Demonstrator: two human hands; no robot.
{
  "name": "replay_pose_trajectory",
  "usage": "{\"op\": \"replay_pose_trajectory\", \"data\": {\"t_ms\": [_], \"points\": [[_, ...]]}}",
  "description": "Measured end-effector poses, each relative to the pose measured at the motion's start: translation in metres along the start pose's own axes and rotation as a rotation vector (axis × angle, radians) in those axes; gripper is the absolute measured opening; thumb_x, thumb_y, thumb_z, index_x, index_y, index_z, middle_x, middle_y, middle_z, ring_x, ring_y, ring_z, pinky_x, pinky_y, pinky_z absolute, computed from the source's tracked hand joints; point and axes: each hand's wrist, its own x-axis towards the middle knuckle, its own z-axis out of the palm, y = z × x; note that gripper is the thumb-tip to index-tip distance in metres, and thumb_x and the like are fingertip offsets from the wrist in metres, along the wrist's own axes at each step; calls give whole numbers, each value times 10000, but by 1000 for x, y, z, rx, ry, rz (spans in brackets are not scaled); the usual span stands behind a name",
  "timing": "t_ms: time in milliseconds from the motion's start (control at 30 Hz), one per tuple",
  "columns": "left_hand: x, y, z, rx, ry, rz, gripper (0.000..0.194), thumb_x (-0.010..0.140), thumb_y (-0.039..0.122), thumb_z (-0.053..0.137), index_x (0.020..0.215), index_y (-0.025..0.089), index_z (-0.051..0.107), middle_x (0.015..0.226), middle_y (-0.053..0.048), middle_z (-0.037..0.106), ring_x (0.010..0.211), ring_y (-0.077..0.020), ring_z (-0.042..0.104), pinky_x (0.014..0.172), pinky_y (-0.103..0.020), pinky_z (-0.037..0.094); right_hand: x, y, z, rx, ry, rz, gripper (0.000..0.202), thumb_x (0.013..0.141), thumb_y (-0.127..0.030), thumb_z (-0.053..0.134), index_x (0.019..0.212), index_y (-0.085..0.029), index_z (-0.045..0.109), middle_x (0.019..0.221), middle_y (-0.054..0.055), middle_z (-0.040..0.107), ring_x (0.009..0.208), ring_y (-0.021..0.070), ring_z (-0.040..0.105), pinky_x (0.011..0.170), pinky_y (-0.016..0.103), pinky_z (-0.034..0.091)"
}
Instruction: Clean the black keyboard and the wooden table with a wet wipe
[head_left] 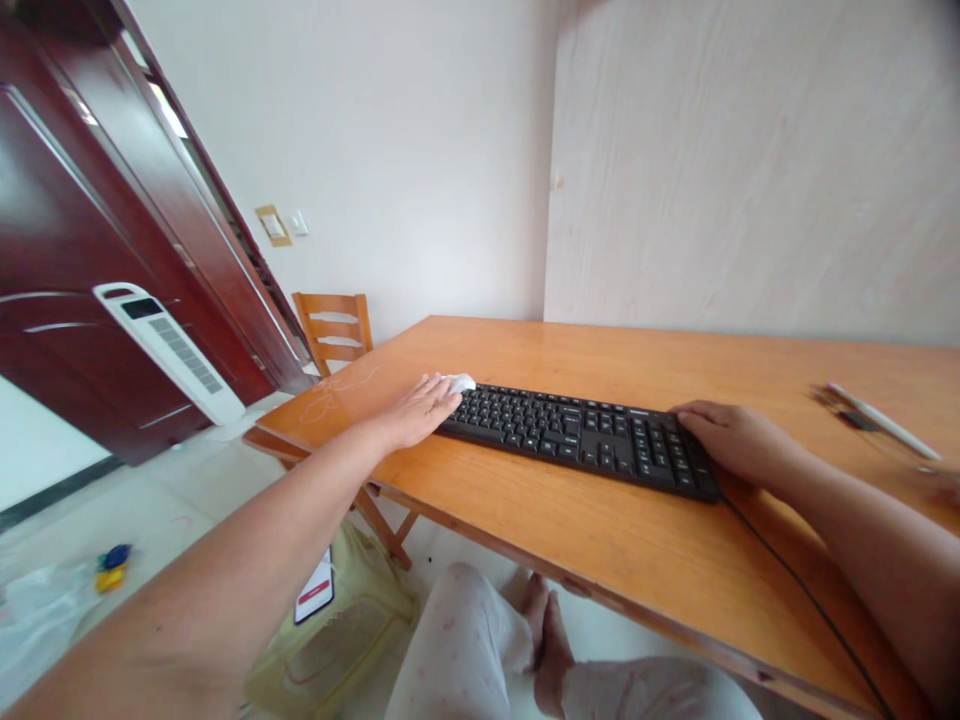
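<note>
A black keyboard [570, 435] lies at a slant on the wooden table, its cable [795, 575] trailing from the right end toward the front edge. My left hand [421, 410] is at the keyboard's left end, fingers closed over a crumpled white tissue [459, 383] that shows past the fingertips. Whether it is paper or thin cloth I cannot tell. The tissue touches the upper left keys. At the other end, my right hand [720, 428] grips the keyboard's right edge, with the thumb side against its upper corner.
On the right of the table [480, 510] lies a blurred pen-like stick [885, 420] beside small dark items. A wooden chair [334, 325] stands behind the table's left end. A white tower fan [169, 350] is near the door. Below, a phone [315, 590] rests on yellowish fabric.
</note>
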Motion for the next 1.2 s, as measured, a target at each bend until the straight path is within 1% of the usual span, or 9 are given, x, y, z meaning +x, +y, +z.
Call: {"op": "replay_pose_trajectory", "data": {"t_ms": [133, 267, 400, 467, 567, 733, 900, 1067, 1200], "points": [[-14, 14, 1, 24, -7, 93, 797, 941, 690, 242, 1546, 175, 306, 1622, -95, 254, 1515, -285, 148, 1223, -439, 136, -1, -1, -1, 9, -8, 2, 446, 956, -442, 363, 1139, -203, 691, 1188, 94, 708, 1079, 277, 627, 979, 373, 436], [-18, 19, 5, 8, 135, 130, 702, 967, 585, 315, 1507, 141, 380, 1535, -150, 421, 1443, -291, 346, 1184, -421, 248, -2, -3, -2, 3, -2, 8, 460, 960, -445, 345, 1145, -205, 691, 1183, 98, 708, 1079, 288, 626, 974, 388, 437], [-10, 16, 12, -40, 302, 210, 404, 903, 456, 510, 1136, 172, 679, 1130, -105, 646, 1111, -244, 588, 999, -372, 445, 1, 1, 0, -9, 2, 16, 457, 954, -454, 355, 1156, -224, 693, 1177, 83, 713, 1078, 289, 632, 975, 393, 444], [-7, 13, 14, -56, 347, 204, 274, 875, 420, 552, 932, 191, 691, 965, -66, 636, 958, -215, 607, 895, -350, 484, 3, 5, 2, -5, 3, 12, 454, 951, -467, 360, 1156, -238, 694, 1166, 72, 719, 1072, 285, 639, 984, 390, 447], [-7, 7, 14, -61, 408, 154, 178, 849, 352, 565, 824, 194, 644, 912, -47, 608, 886, -198, 599, 829, -338, 497, 6, 9, 5, 1, 3, 8, 451, 948, -481, 365, 1161, -258, 693, 1170, 59, 720, 1079, 282, 644, 995, 392, 450], [-2, -11, 10, -62, 493, 26, 211, 782, 172, 523, 947, 188, 654, 1004, -66, 644, 938, -212, 627, 850, -356, 516, 8, 12, 7, 15, 22, -6, 423, 933, -494, 389, 1121, -286, 707, 1115, 43, 742, 1030, 300, 671, 956, 423, 490], [18, -21, 9, -44, 456, -25, 320, 796, 136, 474, 984, 208, 723, 1067, -67, 729, 1052, -229, 657, 971, -388, 503, 6, 8, 6, 31, 46, -34, 396, 928, -481, 397, 1057, -297, 725, 1072, 36, 752, 1004, 308, 682, 935, 444, 506], [30, 4, 20, -3, 386, -3, 366, 886, 220, 436, 1108, 171, 723, 1274, -113, 677, 1260, -263, 575, 1115, -430, 402, 3, 4, 6, 40, 55, -28, 390, 925, -485, 400, 1024, -290, 724, 1068, 42, 752, 1002, 306, 682, 935, 442, 504], [11, 38, 33, 38, 323, 82, 500, 972, 405, 373, 1292, 112, 620, 1457, -173, 521, 1412, -290, 413, 1180, -444, 296, 3, 5, 6, 47, 64, -28, 384, 914, -504, 421, 1014, -295, 728, 1052, 39, 756, 988, 308, 685, 928, 445, 507]]}}
